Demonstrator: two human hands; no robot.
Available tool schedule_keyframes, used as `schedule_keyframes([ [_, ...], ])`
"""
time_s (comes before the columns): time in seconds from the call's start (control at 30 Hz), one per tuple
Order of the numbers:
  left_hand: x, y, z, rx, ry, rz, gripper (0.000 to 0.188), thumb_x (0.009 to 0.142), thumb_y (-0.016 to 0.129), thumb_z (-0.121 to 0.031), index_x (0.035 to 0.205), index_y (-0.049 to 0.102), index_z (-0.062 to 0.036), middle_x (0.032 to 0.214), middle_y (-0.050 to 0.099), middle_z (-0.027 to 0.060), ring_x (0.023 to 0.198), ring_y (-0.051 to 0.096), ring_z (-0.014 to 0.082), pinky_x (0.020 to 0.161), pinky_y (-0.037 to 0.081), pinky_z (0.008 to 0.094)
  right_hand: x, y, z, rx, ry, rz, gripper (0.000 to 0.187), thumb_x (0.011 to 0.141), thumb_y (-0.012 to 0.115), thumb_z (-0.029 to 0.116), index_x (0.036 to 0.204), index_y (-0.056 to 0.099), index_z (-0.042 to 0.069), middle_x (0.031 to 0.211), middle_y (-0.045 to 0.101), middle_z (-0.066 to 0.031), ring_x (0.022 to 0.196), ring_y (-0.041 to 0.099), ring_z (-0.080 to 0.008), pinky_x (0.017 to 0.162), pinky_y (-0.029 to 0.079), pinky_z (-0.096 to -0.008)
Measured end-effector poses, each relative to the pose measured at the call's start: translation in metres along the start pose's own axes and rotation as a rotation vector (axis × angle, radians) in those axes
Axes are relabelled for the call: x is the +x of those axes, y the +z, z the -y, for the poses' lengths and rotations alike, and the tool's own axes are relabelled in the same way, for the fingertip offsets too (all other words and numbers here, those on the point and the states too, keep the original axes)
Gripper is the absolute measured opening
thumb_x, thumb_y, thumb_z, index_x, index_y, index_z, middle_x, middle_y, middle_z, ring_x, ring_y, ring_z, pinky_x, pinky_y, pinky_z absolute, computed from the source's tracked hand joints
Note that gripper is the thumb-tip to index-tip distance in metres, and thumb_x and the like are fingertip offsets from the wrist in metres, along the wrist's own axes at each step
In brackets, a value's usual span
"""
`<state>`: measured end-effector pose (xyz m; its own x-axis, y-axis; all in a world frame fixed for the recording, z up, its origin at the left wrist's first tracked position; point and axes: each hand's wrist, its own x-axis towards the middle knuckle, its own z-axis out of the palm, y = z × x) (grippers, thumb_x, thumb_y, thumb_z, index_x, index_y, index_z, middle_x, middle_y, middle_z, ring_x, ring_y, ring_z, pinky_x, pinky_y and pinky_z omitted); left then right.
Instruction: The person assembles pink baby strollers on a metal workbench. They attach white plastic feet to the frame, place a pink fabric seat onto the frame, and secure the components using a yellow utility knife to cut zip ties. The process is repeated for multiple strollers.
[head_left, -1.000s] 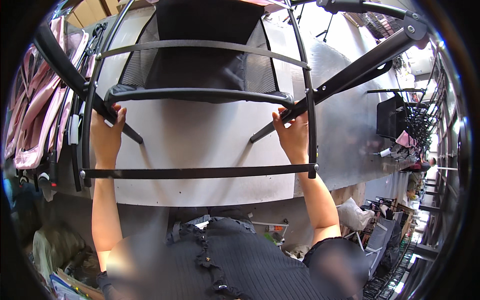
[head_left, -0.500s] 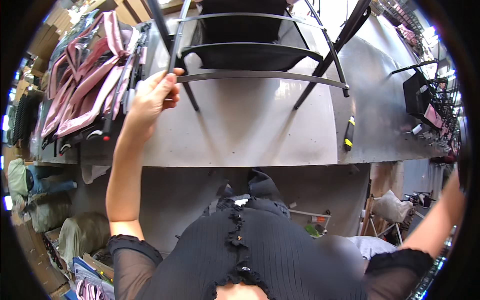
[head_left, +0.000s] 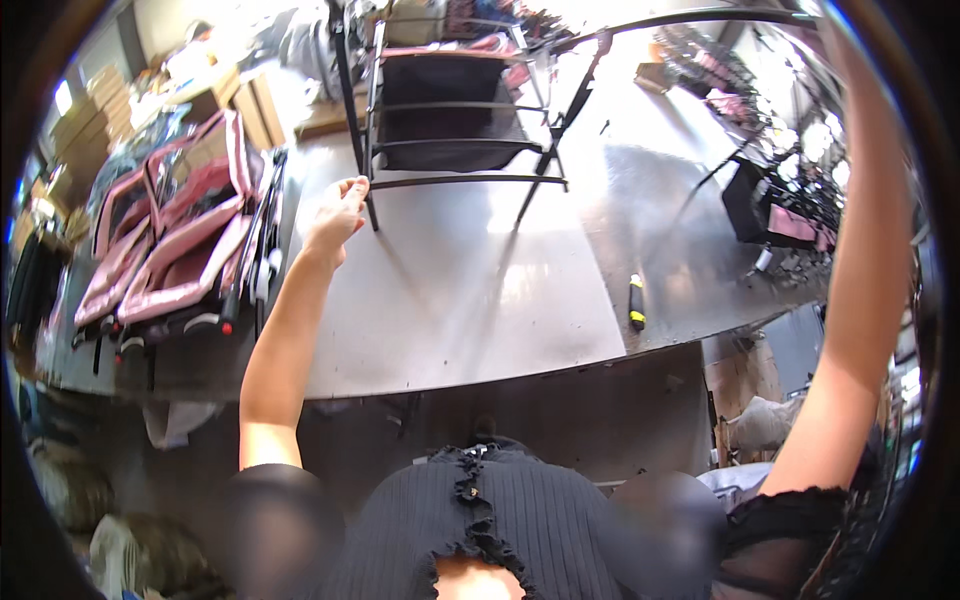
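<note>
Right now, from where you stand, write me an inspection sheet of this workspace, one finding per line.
Surface: grey table, shiny, with bright glare toward its far side.
Job's things: black frame over the table, with black fabric between its tubes.
Clutter: black-and-yellow tool near the front edge, right of the frame; pink-trimmed frames grouped at the left.
Hands: left hand pinches the frame at the left end of its lower crossbar; right forearm reaches up along the right rim, its hand not distinguishable.
Cables: nothing seen.
Surroundings: brown boxes at the far left; pale bag beyond the table's front right.
</note>
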<state>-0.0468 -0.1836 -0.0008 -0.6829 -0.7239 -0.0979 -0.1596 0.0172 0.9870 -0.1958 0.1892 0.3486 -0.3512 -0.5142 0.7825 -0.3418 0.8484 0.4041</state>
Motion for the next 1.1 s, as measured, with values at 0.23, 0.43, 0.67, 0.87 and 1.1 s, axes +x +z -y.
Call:
schedule_keyframes([
  [0.23,-0.032,-0.036,-0.076,-0.444,0.387,0.673,0.062,0.096,0.035,-0.050,0.125,0.044,0.0029,0.120,0.056,0.0154,0.103,0.058,0.0194,0.086,0.050,0.0278,-0.101,-0.048,0.099,0.154,-0.427,0.352,0.018,0.085,0.057,0.024,0.096,0.067,0.013,0.083,0.066,-0.0114,0.080,0.064,-0.0292,0.073,0.049,-0.0414],
  [0.43,-0.094,-0.067,-0.018,-0.936,-0.544,0.577,0.030,0.096,0.046,-0.037,0.078,0.044,-0.0137,0.057,0.030,-0.0087,0.041,0.027,0.0012,0.032,0.022,0.0168,-0.191,0.022,0.167,0.788,-0.886,1.255,0.058,0.080,0.056,0.062,0.094,0.062,0.006,0.090,0.064,-0.0188,0.088,0.061,-0.0349,0.076,0.048,-0.0417],
  [0.67,-0.172,-0.087,0.090,-0.474,-0.494,0.453,0.023,0.098,0.043,-0.029,0.080,0.037,-0.0166,0.059,0.031,-0.0059,0.044,0.028,0.0030,0.037,0.024,0.0181,-0.115,0.259,0.174,0.590,0.284,0.744,0.087,0.075,0.066,0.050,0.131,0.032,-0.007,0.117,0.055,-0.0295,0.111,0.054,-0.0388,0.095,0.042,-0.0414],
  [0.87,-0.205,-0.096,0.099,-0.239,-0.578,0.359,0.019,0.096,0.050,-0.029,0.089,0.043,-0.0134,0.066,0.045,-0.0019,0.052,0.042,0.0073,0.047,0.037,0.0222,-0.122,0.320,0.204,0.801,0.495,0.538,0.047,0.082,0.057,0.041,0.103,0.058,-0.001,0.099,0.063,-0.0270,0.096,0.060,-0.0418,0.087,0.046,-0.0456],
  [1.1,-0.027,-0.076,0.026,0.548,0.034,0.031,0.050,0.089,0.054,-0.048,0.109,0.052,-0.0031,0.084,0.052,0.0011,0.078,0.047,0.0128,0.067,0.041,0.0283,-0.163,0.283,0.200,0.812,0.468,0.522,0.043,0.084,0.053,0.040,0.105,0.056,0.002,0.088,0.066,-0.0242,0.088,0.062,-0.0418,0.082,0.046,-0.0464],
])
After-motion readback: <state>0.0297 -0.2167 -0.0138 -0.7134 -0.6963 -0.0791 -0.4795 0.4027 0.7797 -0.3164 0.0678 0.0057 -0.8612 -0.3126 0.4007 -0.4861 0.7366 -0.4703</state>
